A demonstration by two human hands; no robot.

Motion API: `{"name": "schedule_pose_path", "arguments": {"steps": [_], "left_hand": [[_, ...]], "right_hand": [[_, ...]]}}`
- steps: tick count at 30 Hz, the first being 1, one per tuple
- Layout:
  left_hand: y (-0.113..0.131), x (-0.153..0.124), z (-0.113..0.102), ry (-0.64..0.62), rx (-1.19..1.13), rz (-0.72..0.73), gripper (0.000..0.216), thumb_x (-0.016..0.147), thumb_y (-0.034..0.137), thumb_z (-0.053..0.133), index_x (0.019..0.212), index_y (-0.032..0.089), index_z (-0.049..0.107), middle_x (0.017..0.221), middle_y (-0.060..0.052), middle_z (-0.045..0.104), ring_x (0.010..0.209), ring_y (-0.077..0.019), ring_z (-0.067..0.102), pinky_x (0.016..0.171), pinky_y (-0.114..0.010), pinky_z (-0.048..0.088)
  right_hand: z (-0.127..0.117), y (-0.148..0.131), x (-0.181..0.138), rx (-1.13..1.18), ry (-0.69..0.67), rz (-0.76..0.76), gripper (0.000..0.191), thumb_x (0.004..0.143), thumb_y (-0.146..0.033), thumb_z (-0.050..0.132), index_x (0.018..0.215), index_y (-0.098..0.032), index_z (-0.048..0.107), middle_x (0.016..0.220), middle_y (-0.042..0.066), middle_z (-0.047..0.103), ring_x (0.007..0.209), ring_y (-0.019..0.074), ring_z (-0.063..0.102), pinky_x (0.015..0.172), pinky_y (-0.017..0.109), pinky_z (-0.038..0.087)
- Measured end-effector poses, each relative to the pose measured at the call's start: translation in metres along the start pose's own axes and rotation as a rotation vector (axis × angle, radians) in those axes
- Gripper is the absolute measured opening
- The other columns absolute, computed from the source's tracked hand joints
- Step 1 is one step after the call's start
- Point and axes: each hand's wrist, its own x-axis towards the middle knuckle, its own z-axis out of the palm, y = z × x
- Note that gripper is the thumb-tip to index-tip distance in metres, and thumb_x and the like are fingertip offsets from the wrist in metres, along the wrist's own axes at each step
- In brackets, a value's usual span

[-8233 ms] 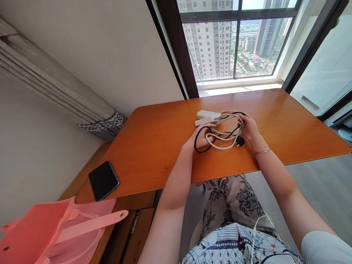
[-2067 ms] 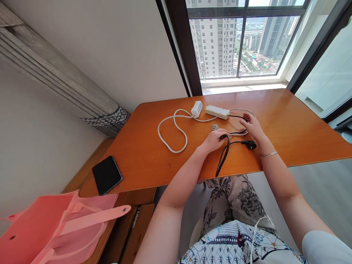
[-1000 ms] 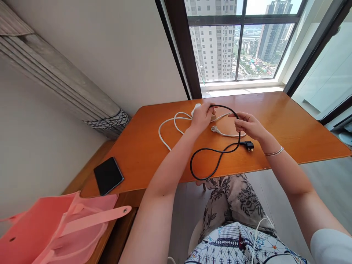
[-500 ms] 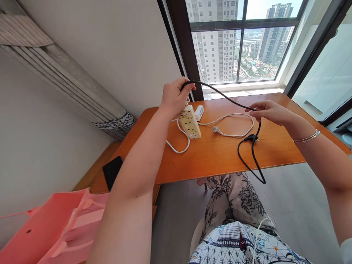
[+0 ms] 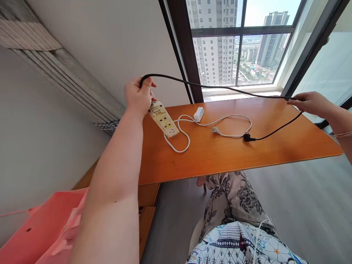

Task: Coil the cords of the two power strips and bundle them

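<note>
My left hand is raised at the upper left, closed round the black cable where it joins a cream power strip that hangs tilted below the fist. My right hand is far out to the right, fingers closed on the same cable. The cable runs nearly straight between both hands, then drops back to its black plug lying on the orange table. A white cable with a white adapter lies looped on the table below.
A pink bag sits at the lower left. A grey rolled curtain runs along the left wall. The window is behind the table. My patterned lap is under the table's near edge.
Both hands have moved apart, left hand further left and right hand far right, pulling the black cable from a slack loop to a nearly straight line. The power strip moved left with the hand.
</note>
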Motion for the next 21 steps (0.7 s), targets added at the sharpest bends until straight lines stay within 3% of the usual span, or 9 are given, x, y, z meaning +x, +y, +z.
{"name": "schedule_pose_path", "arguments": {"steps": [3, 6, 9, 13, 16, 19, 21], "left_hand": [[0.003, -0.004, -0.012, -0.108, 0.032, 0.001, 0.07, 0.067, 0.096, 0.054, 0.069, 0.027, 0.053, 0.043, 0.004, 0.028, 0.054, -0.0116, 0.034, 0.053, -0.033, 0.035], [0.009, -0.013, -0.015, -0.104, 0.004, -0.034, 0.073, 0.061, 0.1, 0.054, 0.065, 0.027, 0.05, 0.044, 0.004, 0.029, 0.052, -0.0105, 0.03, 0.049, -0.033, 0.029], [0.012, -0.021, -0.015, -0.084, -0.072, -0.095, 0.074, 0.052, 0.1, 0.062, 0.061, 0.028, 0.046, 0.043, 0.004, 0.029, 0.05, -0.0101, 0.025, 0.046, -0.031, 0.025], [0.014, -0.027, -0.017, -0.204, -0.149, -0.164, 0.071, 0.058, 0.094, 0.064, 0.061, 0.027, 0.04, 0.043, 0.003, 0.03, 0.049, -0.0095, 0.023, 0.045, -0.031, 0.025], [0.02, -0.03, -0.02, -0.197, -0.221, -0.189, 0.067, 0.073, 0.086, 0.059, 0.06, 0.026, 0.033, 0.045, 0.003, 0.022, 0.048, -0.009, 0.017, 0.044, -0.03, 0.02], [0.036, -0.036, -0.022, -0.139, -0.355, -0.284, 0.057, 0.09, 0.061, 0.055, 0.058, 0.023, 0.028, 0.048, 0.004, 0.014, 0.046, -0.0088, 0.011, 0.044, -0.029, 0.014], [0.051, -0.044, -0.019, -0.161, -0.483, -0.379, 0.047, 0.094, 0.039, 0.053, 0.056, 0.021, 0.032, 0.048, 0.004, 0.017, 0.045, -0.0081, 0.011, 0.043, -0.027, 0.013]], "right_hand": [[-0.024, 0.0, 0.001, 0.018, 0.192, 0.122, 0.039, 0.088, -0.042, 0.075, 0.11, -0.011, 0.081, 0.072, 0.01, 0.069, 0.056, 0.0045, 0.043, 0.058, 0.037, 0.027], [-0.029, -0.001, 0.005, -0.142, 0.278, 0.116, 0.037, 0.094, -0.036, 0.069, 0.118, -0.009, 0.079, 0.087, 0.016, 0.074, 0.061, 0.0056, 0.048, 0.061, 0.037, 0.029], [-0.019, 0.001, 0.009, -0.33, 0.266, 0.113, 0.029, 0.095, -0.026, 0.07, 0.118, -0.011, 0.079, 0.096, 0.019, 0.076, 0.072, 0.013, 0.055, 0.064, 0.038, 0.03], [0.008, 0.003, 0.008, -0.498, 0.212, 0.094, 0.032, 0.093, -0.024, 0.072, 0.121, -0.012, 0.077, 0.105, 0.025, 0.076, 0.089, 0.0231, 0.062, 0.065, 0.039, 0.029], [0.034, 0.008, 0.005, -0.534, 0.086, 0.013, 0.029, 0.09, -0.027, 0.074, 0.116, -0.013, 0.079, 0.109, 0.027, 0.075, 0.087, 0.024, 0.064, 0.066, 0.038, 0.029], [0.063, 0.019, 0.003, -0.487, -0.233, -0.112, 0.024, 0.088, -0.031, 0.075, 0.104, -0.014, 0.08, 0.1, 0.02, 0.077, 0.081, 0.0219, 0.066, 0.067, 0.036, 0.035], [0.084, 0.023, 0.0, -0.428, -0.42, -0.252, 0.033, 0.088, -0.036, 0.07, 0.113, -0.015, 0.078, 0.109, 0.017, 0.076, 0.093, 0.0254, 0.07, 0.075, 0.034, 0.045]]}}
